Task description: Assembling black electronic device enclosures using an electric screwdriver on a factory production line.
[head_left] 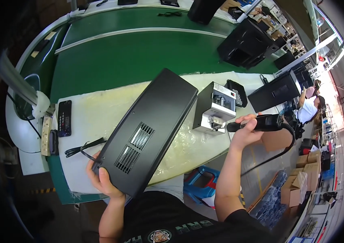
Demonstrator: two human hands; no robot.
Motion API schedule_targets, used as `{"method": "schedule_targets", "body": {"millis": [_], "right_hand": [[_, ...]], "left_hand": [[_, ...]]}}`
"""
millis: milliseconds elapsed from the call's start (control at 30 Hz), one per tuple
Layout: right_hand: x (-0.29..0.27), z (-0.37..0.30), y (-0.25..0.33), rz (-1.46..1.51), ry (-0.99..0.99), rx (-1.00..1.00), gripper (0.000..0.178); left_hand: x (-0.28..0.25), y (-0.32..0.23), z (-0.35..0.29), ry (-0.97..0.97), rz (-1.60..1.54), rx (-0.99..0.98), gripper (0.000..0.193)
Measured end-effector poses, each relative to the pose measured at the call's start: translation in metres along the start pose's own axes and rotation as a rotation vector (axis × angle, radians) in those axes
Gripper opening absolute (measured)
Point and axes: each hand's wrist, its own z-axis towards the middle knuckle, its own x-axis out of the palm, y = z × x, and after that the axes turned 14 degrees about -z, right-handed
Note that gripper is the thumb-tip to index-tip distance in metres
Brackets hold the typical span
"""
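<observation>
Your L hand (103, 182) at 8 o'clock has its fingers pinching the black vented housing (162, 105) nr the cord (85, 147). Housing's approx. centre, overhanging the tabletop (103, 105); slack grip = poss. drop. Screw feeder's (205, 111) at 2; R hand (245, 134) at 3, fingers wrapping the elec. driver (268, 122), whose nose might jog it.

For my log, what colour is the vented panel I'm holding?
The vented panel is black, clearest in the head view.
</observation>
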Motion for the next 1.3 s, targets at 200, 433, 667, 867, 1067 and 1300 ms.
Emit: {"method": "schedule_targets", "body": {"millis": [200,433,667,867,1067,1300], "right_hand": [[0.005,-0.010,-0.013,0.023,0.034,0.074,0.041],[0.003,-0.026,0.095,0.420,0.329,0.320,0.056],[0.075,-0.062,0.240,0.797,0.394,0.208,0.079],[0.119,-0.098,0.276,0.697,0.699,0.131,0.083],[0.128,-0.103,0.280,0.600,0.874,0.107,0.082],[0.130,-0.112,0.279,0.574,1.070,0.113,0.077]], "left_hand": [[0.005,0.006,-0.001,-0.025,0.028,0.044,0.044],[-0.009,0.005,-0.008,0.055,0.175,0.085,0.054],[-0.016,0.011,-0.006,0.124,0.136,0.092,0.055],[-0.018,0.002,0.001,0.165,0.175,0.161,0.044],[-0.016,0.002,0.004,0.177,0.169,0.160,0.044],[-0.015,-0.003,0.003,0.173,0.164,0.135,0.046]]}}
